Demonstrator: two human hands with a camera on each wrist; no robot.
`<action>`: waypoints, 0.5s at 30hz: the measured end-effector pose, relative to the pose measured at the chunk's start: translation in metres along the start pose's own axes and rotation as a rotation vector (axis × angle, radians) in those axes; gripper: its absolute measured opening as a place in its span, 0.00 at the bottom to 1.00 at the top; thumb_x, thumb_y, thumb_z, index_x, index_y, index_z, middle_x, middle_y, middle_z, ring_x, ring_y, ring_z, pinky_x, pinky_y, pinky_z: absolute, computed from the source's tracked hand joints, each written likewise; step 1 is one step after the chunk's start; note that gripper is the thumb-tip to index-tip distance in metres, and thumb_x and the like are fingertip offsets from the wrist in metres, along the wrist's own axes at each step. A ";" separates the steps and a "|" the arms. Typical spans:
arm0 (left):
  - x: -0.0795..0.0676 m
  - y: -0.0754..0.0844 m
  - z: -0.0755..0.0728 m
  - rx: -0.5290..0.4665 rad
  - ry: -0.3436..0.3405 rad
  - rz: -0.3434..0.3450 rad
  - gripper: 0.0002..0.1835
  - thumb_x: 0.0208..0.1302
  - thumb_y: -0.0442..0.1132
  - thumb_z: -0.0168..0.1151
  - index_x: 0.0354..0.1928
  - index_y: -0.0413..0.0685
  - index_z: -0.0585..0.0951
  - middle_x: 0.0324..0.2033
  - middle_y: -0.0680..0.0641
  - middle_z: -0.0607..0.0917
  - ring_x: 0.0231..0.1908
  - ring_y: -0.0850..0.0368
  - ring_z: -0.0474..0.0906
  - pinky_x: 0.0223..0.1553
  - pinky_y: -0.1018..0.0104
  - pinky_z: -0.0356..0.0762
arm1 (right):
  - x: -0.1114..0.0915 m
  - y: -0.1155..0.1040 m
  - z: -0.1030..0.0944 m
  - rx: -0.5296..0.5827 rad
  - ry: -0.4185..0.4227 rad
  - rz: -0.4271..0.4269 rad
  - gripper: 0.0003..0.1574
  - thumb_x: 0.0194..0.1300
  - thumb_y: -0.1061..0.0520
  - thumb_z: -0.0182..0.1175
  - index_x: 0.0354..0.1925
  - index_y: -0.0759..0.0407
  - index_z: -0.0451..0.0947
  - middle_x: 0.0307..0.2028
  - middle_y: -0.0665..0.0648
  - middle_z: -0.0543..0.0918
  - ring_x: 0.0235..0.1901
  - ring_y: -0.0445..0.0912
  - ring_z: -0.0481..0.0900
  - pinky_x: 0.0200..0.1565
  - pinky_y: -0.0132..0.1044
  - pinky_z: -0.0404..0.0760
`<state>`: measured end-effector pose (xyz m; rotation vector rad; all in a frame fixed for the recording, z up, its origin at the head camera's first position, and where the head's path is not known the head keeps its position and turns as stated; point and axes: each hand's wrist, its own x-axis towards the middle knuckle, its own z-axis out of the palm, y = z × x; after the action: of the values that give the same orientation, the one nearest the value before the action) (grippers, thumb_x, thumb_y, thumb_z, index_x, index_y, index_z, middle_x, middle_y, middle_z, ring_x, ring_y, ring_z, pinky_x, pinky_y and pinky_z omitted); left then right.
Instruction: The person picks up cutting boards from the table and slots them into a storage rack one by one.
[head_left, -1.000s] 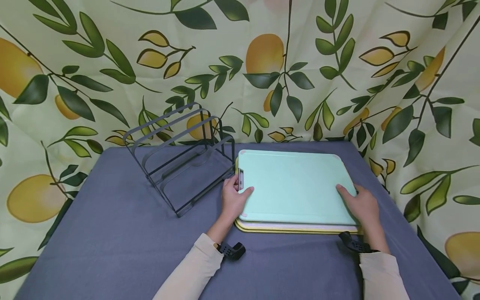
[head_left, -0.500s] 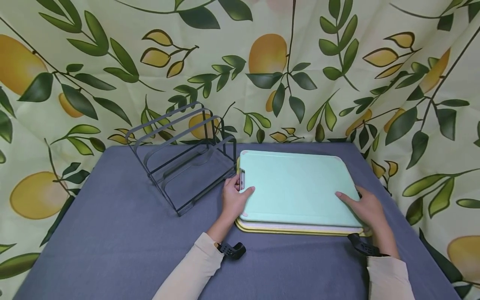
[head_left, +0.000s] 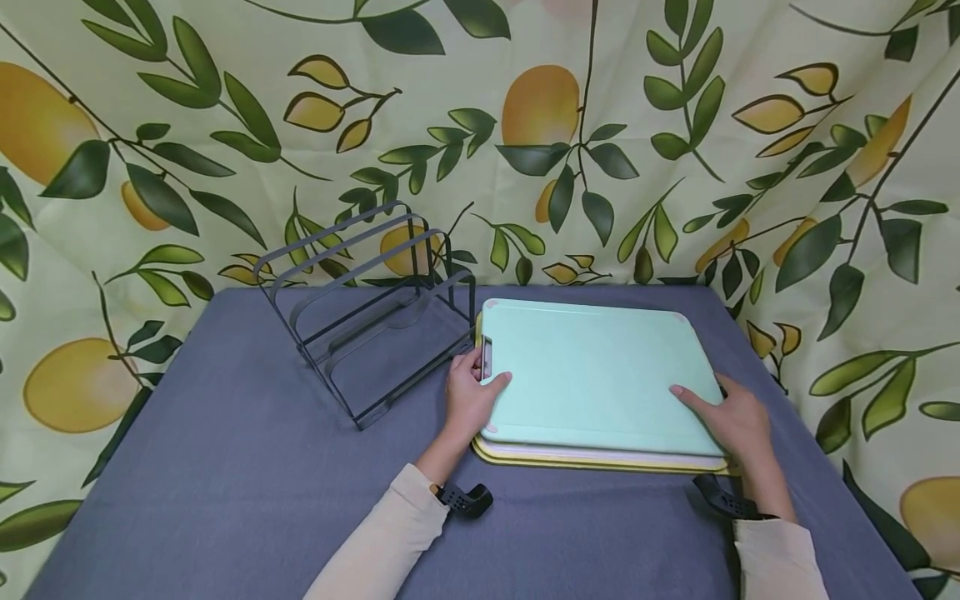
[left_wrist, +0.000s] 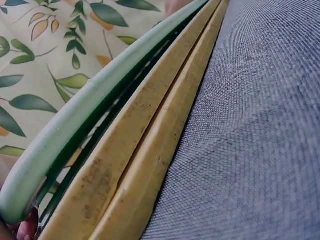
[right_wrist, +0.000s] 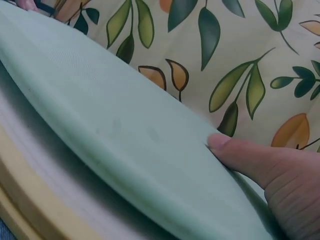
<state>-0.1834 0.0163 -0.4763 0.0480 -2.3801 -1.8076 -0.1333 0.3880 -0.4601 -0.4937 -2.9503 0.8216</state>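
Note:
A mint green cutting board [head_left: 592, 375] lies on top of a stack of boards, slightly raised from those under it, as the gap in the left wrist view shows. My left hand [head_left: 468, 402] grips its left edge by the handle slot, thumb on top. At the opposite edge my right hand [head_left: 738, 421] holds the same board, its thumb [right_wrist: 240, 150] flat on the surface and the other fingers mostly hidden. Beneath it are a pale lilac board [head_left: 615, 457] and, lowest, yellow-edged boards [left_wrist: 145, 120].
A dark metal rack [head_left: 361, 422] with several upright hoops stands left of the stack, close to my left hand. Blue-grey cloth [head_left: 225, 467] covers the table. A curtain [head_left: 450, 75] printed with fruit and leaves hangs behind and at the sides.
My right hand has shifted slightly right and nearer to me along with the mint cutting board's right end. My left hand keeps its hold. The camera view has drifted slightly.

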 end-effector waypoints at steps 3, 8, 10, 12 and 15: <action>0.000 0.001 -0.001 0.003 0.001 0.009 0.33 0.52 0.42 0.72 0.61 0.40 0.74 0.36 0.46 0.72 0.31 0.59 0.66 0.34 0.69 0.65 | -0.002 -0.001 0.000 0.002 0.017 -0.011 0.63 0.57 0.26 0.56 0.70 0.71 0.55 0.61 0.79 0.66 0.52 0.70 0.70 0.45 0.60 0.70; 0.002 0.001 -0.001 0.009 0.003 0.025 0.32 0.52 0.42 0.72 0.61 0.41 0.75 0.36 0.46 0.72 0.31 0.59 0.66 0.34 0.69 0.65 | -0.002 -0.002 0.000 0.003 0.030 -0.015 0.63 0.57 0.26 0.57 0.70 0.70 0.54 0.61 0.79 0.66 0.52 0.70 0.70 0.45 0.60 0.70; 0.003 0.000 0.000 0.008 0.011 0.028 0.32 0.52 0.42 0.72 0.60 0.41 0.76 0.35 0.46 0.72 0.31 0.59 0.66 0.34 0.69 0.65 | -0.001 -0.002 0.001 0.006 0.030 -0.016 0.63 0.57 0.26 0.57 0.70 0.70 0.55 0.61 0.79 0.66 0.52 0.70 0.70 0.45 0.60 0.71; 0.003 -0.002 0.000 0.010 0.018 0.031 0.31 0.52 0.42 0.72 0.59 0.42 0.76 0.35 0.46 0.72 0.30 0.59 0.66 0.33 0.68 0.64 | 0.000 -0.002 0.001 0.018 0.026 -0.014 0.63 0.57 0.26 0.57 0.70 0.71 0.55 0.61 0.79 0.66 0.51 0.69 0.70 0.45 0.60 0.71; 0.003 -0.004 0.002 0.018 0.016 0.032 0.31 0.52 0.43 0.72 0.59 0.43 0.76 0.34 0.47 0.72 0.30 0.59 0.65 0.33 0.69 0.64 | 0.000 0.000 0.000 0.047 0.009 0.000 0.62 0.57 0.27 0.58 0.70 0.71 0.54 0.61 0.79 0.66 0.51 0.69 0.71 0.43 0.57 0.72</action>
<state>-0.1870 0.0170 -0.4804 0.0268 -2.3731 -1.7650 -0.1332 0.3876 -0.4598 -0.4939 -2.9152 0.8832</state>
